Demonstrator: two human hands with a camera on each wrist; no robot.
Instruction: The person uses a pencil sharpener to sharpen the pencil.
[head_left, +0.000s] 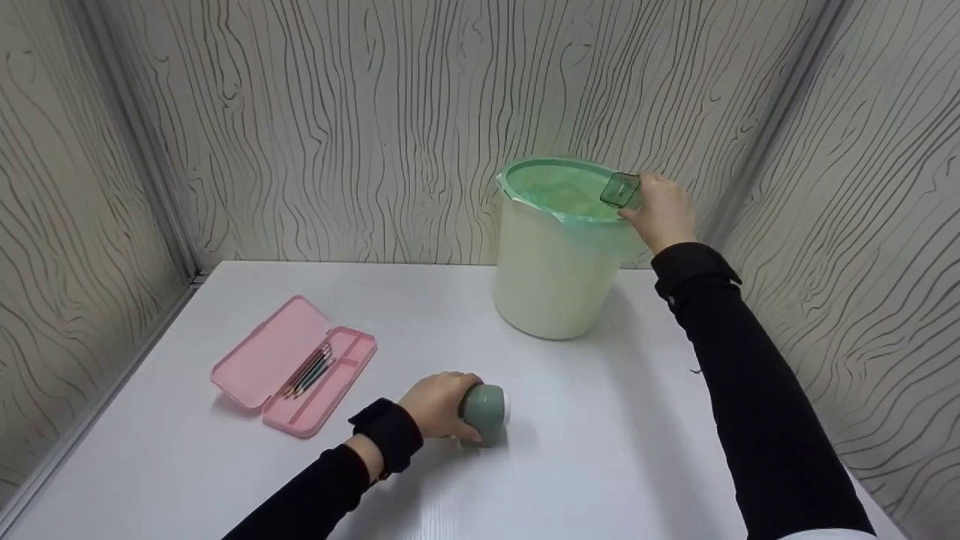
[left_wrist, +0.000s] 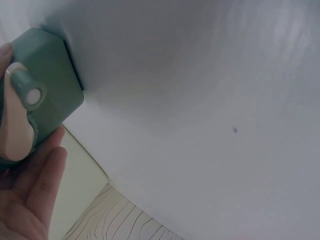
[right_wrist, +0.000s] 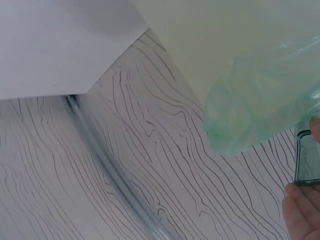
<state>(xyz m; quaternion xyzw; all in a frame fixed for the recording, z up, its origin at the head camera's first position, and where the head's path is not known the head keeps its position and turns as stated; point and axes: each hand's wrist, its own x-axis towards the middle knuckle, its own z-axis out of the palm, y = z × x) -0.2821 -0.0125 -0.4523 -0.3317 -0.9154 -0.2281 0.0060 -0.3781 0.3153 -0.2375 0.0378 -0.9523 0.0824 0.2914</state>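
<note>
My left hand (head_left: pixel 439 405) grips a green hand-crank pencil sharpener (head_left: pixel 486 414) on the white table. In the left wrist view the cream crank handle (left_wrist: pixel 17 122) shows on the sharpener's face, with fingers around the body. Over the right rim of a pale bin (head_left: pixel 551 277), my right hand (head_left: pixel 664 210) pinches a see-through dark green shavings drawer (head_left: pixel 621 190). A translucent green bag (head_left: pixel 562 191) lines the bin and folds over its rim. Whether anything is in the drawer, I cannot tell.
On the left of the table (head_left: pixel 420 315) lies an open pink pencil case (head_left: pixel 322 405) with several pencils (head_left: pixel 311 373) in it. Wood-patterned walls (head_left: pixel 375 135) enclose the table at the back and sides.
</note>
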